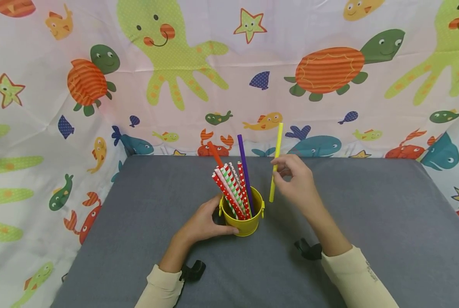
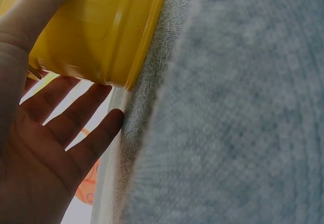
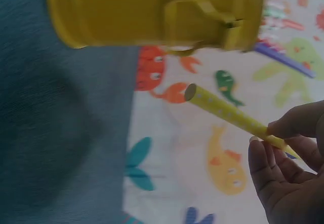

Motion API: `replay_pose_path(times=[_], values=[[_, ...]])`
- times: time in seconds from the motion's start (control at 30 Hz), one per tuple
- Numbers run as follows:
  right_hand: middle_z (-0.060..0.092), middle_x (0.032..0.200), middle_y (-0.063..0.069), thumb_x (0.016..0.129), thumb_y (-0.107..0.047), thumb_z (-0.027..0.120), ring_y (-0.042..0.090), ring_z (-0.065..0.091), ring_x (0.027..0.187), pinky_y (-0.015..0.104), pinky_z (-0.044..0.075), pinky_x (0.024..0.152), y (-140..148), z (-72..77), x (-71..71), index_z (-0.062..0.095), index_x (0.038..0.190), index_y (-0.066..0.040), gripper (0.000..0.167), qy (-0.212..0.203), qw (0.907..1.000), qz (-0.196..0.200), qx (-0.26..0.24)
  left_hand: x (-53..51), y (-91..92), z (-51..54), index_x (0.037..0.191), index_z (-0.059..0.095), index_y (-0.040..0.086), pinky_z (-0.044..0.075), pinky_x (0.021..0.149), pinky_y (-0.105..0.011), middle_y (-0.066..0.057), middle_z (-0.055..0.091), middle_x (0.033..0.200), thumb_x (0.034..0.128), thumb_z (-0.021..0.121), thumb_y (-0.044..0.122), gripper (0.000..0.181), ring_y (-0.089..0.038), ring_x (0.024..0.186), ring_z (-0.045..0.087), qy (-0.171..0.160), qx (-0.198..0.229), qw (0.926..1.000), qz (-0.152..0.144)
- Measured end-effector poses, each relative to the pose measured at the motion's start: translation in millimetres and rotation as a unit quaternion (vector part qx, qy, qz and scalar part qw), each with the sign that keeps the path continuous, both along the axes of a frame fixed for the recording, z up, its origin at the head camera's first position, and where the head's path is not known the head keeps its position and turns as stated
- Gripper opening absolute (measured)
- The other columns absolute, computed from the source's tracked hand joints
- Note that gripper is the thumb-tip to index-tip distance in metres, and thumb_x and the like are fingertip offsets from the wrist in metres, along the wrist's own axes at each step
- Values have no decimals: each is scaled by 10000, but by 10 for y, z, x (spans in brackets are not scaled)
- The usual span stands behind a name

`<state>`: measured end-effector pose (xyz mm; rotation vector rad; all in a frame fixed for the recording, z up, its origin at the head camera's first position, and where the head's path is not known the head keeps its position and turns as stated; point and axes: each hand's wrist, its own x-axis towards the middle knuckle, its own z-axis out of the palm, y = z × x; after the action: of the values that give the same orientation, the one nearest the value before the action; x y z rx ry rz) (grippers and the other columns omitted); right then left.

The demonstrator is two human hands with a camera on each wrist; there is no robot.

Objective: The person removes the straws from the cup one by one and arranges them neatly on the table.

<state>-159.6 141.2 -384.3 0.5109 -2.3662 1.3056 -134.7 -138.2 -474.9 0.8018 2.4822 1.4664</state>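
A small yellow bucket (image 1: 245, 226) stands upright on the grey cloth. In it lean several red, white and green patterned paper straws (image 1: 233, 190), an orange-red straw (image 1: 215, 154) and a purple straw (image 1: 245, 171). My left hand (image 1: 206, 222) holds the bucket's left side, its thumb across the front. In the left wrist view the fingers of that hand lie along the far side of the bucket (image 2: 96, 36). Beside the bucket, to the right, my right hand (image 1: 296, 182) pinches a yellow straw (image 1: 277, 158) near its middle. That straw (image 3: 223, 110) is nearly upright, its lower end apart from the bucket.
Grey cloth (image 1: 144, 205) covers the table. Behind and to the left hangs a white curtain (image 1: 229, 115) printed with sea animals. Black straps (image 1: 194, 271) show at both wrists. The bucket has a small handle (image 3: 177, 26) on its right side.
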Motion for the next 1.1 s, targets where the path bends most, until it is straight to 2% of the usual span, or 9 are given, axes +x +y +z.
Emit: replay_pose_path(times=[0.1,0.23,0.5,0.8,1.1], values=[[603,1050,145,859,107,695,253,625,864,446,578,788,3,-117,-57,658,1095,21,254,-427,9986,-37,299,3,-4,8,1495,402,281,421,1064,-383,119,516,1398,712,926,391,948,-89,1222,522,-5,16,10000,-12],[601,1045,156,866,70,688,283,631,855,453,574,773,15,-266,-136,658,1086,10,230,-880,9932,-115,754,5,0,7,1496,399,275,415,1071,-387,112,514,1403,716,923,390,948,-97,1227,518,-21,35,10000,-23],[593,1059,179,854,43,695,299,602,857,446,561,751,31,-407,-263,670,1096,26,244,-1410,9815,-159,1289,0,-3,3,1502,392,277,427,1060,-387,98,512,1410,721,918,399,949,-112,1228,523,-2,26,10000,-59],[592,1071,214,841,46,689,284,588,803,389,545,668,16,-537,-388,678,1127,44,286,-1730,9726,-74,1550,-8,-10,-11,1497,399,282,428,1056,-370,119,516,1399,718,922,390,945,-89,1214,527,-25,-14,10000,-18],[575,1097,227,815,60,620,288,553,819,375,505,664,-27,-604,-475,654,1178,75,365,-1981,9594,-13,2009,-9,-5,-9,1508,384,288,412,1072,-393,111,511,1412,718,914,425,961,-92,1230,520,-73,-40,10000,5]])
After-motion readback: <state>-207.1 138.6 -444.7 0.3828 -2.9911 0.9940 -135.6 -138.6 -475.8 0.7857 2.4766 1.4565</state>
